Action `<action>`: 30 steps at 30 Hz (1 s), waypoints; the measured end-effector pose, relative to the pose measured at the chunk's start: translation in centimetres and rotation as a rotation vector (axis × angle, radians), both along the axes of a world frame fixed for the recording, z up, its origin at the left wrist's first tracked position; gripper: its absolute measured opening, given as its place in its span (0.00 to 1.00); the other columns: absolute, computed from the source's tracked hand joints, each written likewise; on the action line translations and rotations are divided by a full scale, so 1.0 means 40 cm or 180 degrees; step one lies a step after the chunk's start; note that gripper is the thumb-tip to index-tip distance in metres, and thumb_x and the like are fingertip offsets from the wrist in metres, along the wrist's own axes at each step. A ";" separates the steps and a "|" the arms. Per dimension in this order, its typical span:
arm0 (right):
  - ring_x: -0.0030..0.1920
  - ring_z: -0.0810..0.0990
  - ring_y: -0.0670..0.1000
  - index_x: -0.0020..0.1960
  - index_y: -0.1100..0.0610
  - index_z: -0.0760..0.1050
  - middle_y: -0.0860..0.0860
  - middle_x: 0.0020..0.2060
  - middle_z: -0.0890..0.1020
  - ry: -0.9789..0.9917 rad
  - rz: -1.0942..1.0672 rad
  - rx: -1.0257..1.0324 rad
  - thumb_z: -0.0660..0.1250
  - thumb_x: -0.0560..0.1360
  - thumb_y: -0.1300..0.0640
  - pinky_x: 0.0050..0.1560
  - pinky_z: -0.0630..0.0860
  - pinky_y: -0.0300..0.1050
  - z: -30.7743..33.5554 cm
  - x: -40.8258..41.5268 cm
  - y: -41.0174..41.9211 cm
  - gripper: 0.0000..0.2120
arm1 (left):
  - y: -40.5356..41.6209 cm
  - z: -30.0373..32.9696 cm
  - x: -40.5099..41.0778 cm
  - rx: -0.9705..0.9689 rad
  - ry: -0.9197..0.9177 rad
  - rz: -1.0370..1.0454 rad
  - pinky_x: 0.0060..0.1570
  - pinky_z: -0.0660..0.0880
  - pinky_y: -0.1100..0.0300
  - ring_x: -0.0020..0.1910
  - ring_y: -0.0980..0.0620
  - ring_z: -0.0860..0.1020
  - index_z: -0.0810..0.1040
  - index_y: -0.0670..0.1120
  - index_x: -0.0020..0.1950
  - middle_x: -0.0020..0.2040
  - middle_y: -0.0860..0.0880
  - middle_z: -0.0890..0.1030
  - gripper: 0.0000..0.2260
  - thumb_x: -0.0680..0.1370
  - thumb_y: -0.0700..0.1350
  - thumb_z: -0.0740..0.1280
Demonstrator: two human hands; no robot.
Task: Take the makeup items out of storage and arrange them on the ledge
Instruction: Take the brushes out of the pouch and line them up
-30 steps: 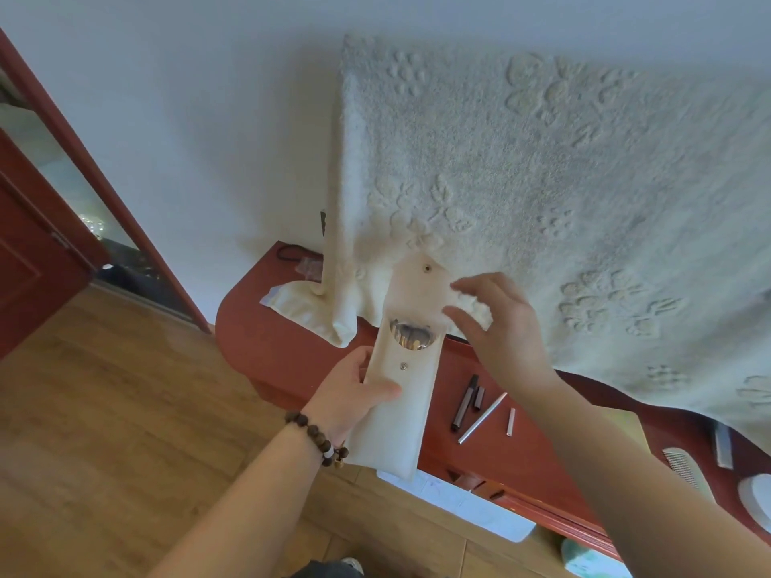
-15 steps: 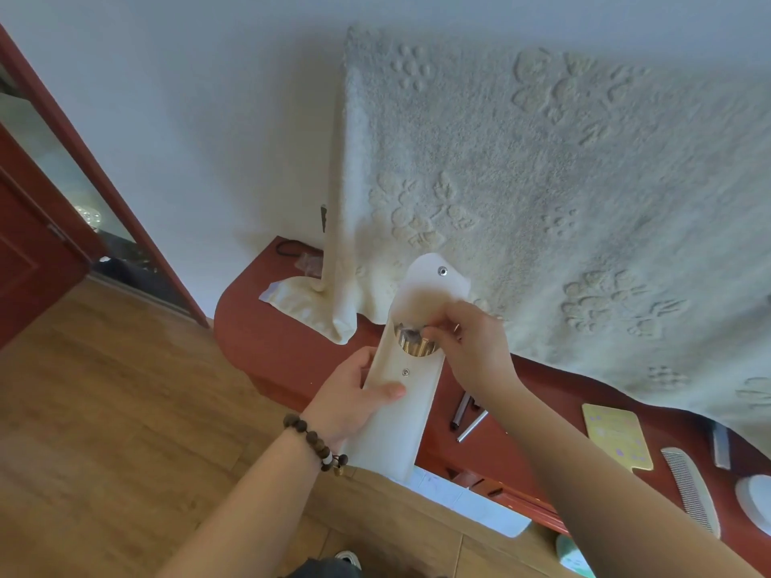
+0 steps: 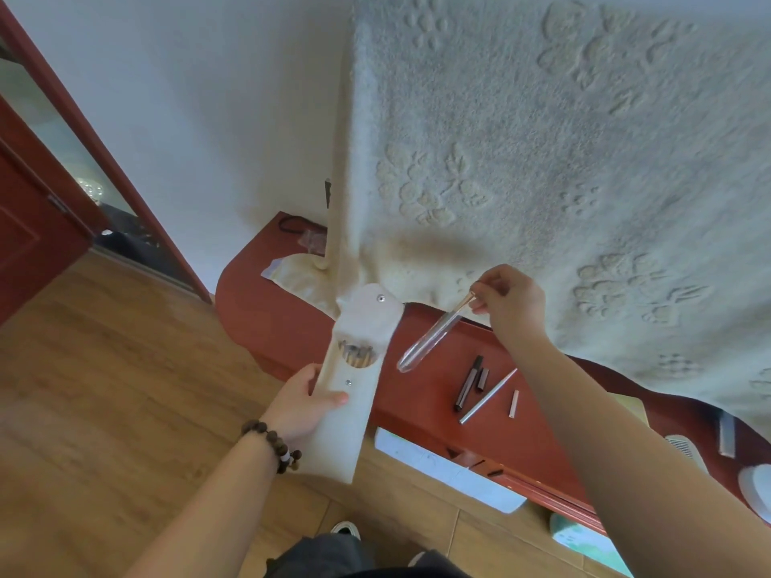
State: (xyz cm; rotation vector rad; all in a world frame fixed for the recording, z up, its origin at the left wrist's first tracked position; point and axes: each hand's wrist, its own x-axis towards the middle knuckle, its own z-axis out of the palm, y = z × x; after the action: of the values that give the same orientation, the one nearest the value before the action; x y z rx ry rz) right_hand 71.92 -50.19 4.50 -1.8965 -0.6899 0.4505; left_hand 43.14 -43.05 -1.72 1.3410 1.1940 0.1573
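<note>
My left hand (image 3: pixel 306 404) grips a long white pouch (image 3: pixel 348 415) with its snap flap open, held above the floor in front of the red ledge (image 3: pixel 421 381). Several more makeup sticks (image 3: pixel 356 354) show in its mouth. My right hand (image 3: pixel 511 300) pinches the gold end of a slim makeup tool in a clear cap (image 3: pixel 432 335), lifted clear of the pouch and hanging tip-down over the ledge. On the ledge lie a dark mascara-like tube (image 3: pixel 469 383), a silver pencil (image 3: pixel 486 396) and a small pinkish cap (image 3: pixel 513 403).
A cream embossed towel (image 3: pixel 563 160) hangs over the wall and drapes onto the ledge. A comb (image 3: pixel 684 450) and a white round item (image 3: pixel 755 486) lie at the ledge's right end. White paper (image 3: pixel 450 469) sticks out below the ledge. A red door frame (image 3: pixel 104 152) stands left.
My right hand reached into the pouch mouth, took hold of the clear-capped tool and drew it up and to the right, out of the pouch. My left hand kept holding the pouch.
</note>
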 end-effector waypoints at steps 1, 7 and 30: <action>0.30 0.82 0.51 0.41 0.61 0.77 0.56 0.32 0.82 0.0018 0.0014 -0.0106 0.67 0.72 0.67 0.37 0.80 0.41 -0.011 0.004 -0.004 0.04 | 0.004 -0.006 -0.007 0.0000 0.0046 0.0059 0.51 0.79 0.45 0.49 0.50 0.82 0.74 0.51 0.57 0.53 0.51 0.82 0.16 0.72 0.46 0.73; 0.29 0.82 0.51 0.41 0.61 0.78 0.55 0.30 0.82 0.0188 0.0476 -0.0914 0.66 0.73 0.66 0.31 0.77 0.34 -0.127 0.003 0.001 0.04 | 0.000 -0.012 0.008 -0.0110 -0.0044 0.0222 0.49 0.79 0.47 0.50 0.49 0.82 0.73 0.51 0.58 0.53 0.51 0.82 0.16 0.73 0.46 0.73; 0.44 0.76 0.45 0.56 0.57 0.79 0.48 0.48 0.77 -0.0880 0.1153 -0.0135 0.74 0.69 0.55 0.48 0.72 0.31 -0.082 -0.129 0.038 0.16 | -0.003 0.025 0.081 -0.0336 -0.0566 0.0293 0.51 0.79 0.41 0.50 0.45 0.83 0.75 0.48 0.57 0.53 0.47 0.83 0.16 0.72 0.42 0.74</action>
State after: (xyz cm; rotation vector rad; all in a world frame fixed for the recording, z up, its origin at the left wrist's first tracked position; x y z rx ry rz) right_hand 66.77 -48.67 1.21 -1.8961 -1.2268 0.4340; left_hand 46.38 -43.18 -0.73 1.1560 1.0986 0.2702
